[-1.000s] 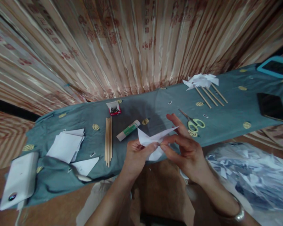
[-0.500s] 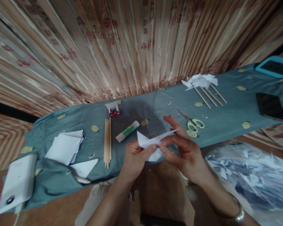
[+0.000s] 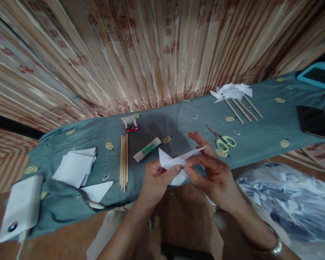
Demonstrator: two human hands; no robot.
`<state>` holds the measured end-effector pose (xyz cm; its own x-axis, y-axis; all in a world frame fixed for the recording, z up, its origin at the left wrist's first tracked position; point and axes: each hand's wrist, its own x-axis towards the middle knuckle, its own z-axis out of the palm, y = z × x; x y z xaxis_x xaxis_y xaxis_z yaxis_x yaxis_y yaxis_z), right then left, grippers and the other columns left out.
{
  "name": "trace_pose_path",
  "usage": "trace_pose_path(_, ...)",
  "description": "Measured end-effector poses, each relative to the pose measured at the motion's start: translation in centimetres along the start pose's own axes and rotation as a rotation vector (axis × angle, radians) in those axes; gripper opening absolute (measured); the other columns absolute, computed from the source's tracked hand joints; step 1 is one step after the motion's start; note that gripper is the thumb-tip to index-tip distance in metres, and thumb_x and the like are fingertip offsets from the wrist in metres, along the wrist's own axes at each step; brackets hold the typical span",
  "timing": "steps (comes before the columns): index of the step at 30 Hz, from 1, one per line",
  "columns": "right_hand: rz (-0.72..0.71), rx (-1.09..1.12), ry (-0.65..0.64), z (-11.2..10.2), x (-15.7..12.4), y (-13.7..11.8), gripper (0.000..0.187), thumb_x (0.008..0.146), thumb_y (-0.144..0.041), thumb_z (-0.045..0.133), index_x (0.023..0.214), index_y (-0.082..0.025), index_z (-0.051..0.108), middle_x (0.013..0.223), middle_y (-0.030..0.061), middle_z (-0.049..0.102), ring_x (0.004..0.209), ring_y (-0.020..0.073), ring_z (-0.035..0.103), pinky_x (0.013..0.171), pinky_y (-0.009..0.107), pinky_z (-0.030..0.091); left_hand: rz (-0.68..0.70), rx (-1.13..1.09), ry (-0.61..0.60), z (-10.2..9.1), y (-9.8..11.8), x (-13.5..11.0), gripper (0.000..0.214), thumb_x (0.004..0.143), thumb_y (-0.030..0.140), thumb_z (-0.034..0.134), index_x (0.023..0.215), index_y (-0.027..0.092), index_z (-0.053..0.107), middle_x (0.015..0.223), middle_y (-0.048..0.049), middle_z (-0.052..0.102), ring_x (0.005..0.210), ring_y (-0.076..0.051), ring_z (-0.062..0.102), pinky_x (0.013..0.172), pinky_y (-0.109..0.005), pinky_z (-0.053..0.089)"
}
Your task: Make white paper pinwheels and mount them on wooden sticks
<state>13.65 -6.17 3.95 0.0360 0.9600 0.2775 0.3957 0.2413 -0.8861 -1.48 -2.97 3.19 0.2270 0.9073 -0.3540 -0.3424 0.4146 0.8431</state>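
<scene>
Both my hands pinch a folded white paper shape [image 3: 176, 160] over the near edge of the teal-covered table [image 3: 260, 130]. My left hand [image 3: 157, 180] grips its lower left part with thumb and fingers closed. My right hand [image 3: 213, 173] pinches its middle, two fingers raised behind the paper's pointed flap. A glue stick [image 3: 147, 149] lies just beyond the paper, and yellow-handled scissors [image 3: 222, 140] lie to the right of my right hand.
A bundle of wooden sticks [image 3: 124, 161], a stack of white paper squares [image 3: 75, 167] and a small red box [image 3: 131, 124] lie left. Finished paper pinwheels on sticks [image 3: 234, 95], a phone [image 3: 314, 122] and a white device [image 3: 21, 206] sit around. Paper scraps [image 3: 287, 202] fill a bag at right.
Almost nothing: both hands keep their pinch on the paper shape, and only the view shifts slightly.
</scene>
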Motion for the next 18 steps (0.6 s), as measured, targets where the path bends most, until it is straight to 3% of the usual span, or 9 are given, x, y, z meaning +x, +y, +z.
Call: trace_pose_path(18,-0.005,0.019,-0.053,0.07,0.03,0.04,0.006,0.083,-0.022,0.062,0.078,-0.025,0.064,0.152,-0.0015,0.037,0.143,0.0277,0.026,0.116,0.050,0.020,-0.013,-0.027,-0.006,-0.14,-0.02,0.05,0.025,0.049,0.029,0.088,0.065,0.016,0.075,0.060,-0.0001,0.071,0.050,-0.009,0.057,0.053,-0.021,0.047)
